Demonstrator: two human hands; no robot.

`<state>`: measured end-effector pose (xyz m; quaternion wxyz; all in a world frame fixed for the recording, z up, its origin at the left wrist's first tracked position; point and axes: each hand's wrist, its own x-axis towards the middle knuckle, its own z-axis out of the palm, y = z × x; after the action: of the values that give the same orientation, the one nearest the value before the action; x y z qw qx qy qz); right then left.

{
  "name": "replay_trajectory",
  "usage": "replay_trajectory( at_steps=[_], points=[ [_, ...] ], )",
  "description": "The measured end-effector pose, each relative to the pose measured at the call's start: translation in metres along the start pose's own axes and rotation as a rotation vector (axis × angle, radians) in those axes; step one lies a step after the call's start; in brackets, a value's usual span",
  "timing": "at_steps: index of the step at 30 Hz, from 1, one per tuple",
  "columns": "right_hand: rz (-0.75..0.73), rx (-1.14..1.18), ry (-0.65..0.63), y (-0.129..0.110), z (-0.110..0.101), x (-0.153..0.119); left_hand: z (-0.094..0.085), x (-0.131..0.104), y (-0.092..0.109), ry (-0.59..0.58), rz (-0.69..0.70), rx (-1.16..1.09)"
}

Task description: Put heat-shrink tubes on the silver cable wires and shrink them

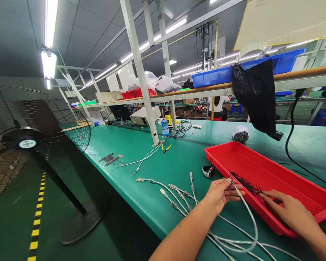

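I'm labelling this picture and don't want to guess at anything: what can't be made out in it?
All in the head view:
Whether the right hand grips any black strips: its fingers hide this.
The tip of the cable in the left hand: too small.
Where the other cables lead: cut off by the bottom edge.
What the blue bin holds: hidden by its wall.
Fine print on the blue can: too small.
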<state>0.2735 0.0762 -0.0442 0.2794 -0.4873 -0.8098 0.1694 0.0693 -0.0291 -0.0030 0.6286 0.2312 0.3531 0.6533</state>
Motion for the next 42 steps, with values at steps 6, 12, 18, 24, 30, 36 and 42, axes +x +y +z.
replay_trajectory(
  at_steps=[6, 12, 18, 24, 30, 36, 42],
  points=[
    [-0.022, 0.020, -0.056, -0.024, -0.010, -0.009, 0.005, -0.005, -0.001, -0.022, -0.017, 0.119],
    [-0.004, 0.039, 0.055, -0.038, -0.013, -0.012, 0.009, -0.006, 0.000, -0.087, -0.049, 0.193],
    [-0.014, 0.070, 0.089, -0.041, -0.016, -0.015, 0.018, -0.015, 0.000, -0.175, -0.047, 0.303],
    [-0.144, 0.286, 0.190, -0.067, -0.018, -0.025, 0.019, -0.019, 0.000, -0.262, -0.119, 0.409],
    [0.038, 0.894, 0.070, -0.098, -0.011, -0.036, 0.013, -0.016, -0.004, -0.409, -0.173, 0.454],
    [0.149, 1.068, -0.025, -0.093, -0.010, -0.035, 0.012, -0.017, -0.002, -0.466, -0.177, 0.409],
    [0.130, 1.082, -0.012, -0.087, -0.001, -0.029, 0.016, -0.019, 0.000, -0.365, -0.044, 0.427]
  ],
)
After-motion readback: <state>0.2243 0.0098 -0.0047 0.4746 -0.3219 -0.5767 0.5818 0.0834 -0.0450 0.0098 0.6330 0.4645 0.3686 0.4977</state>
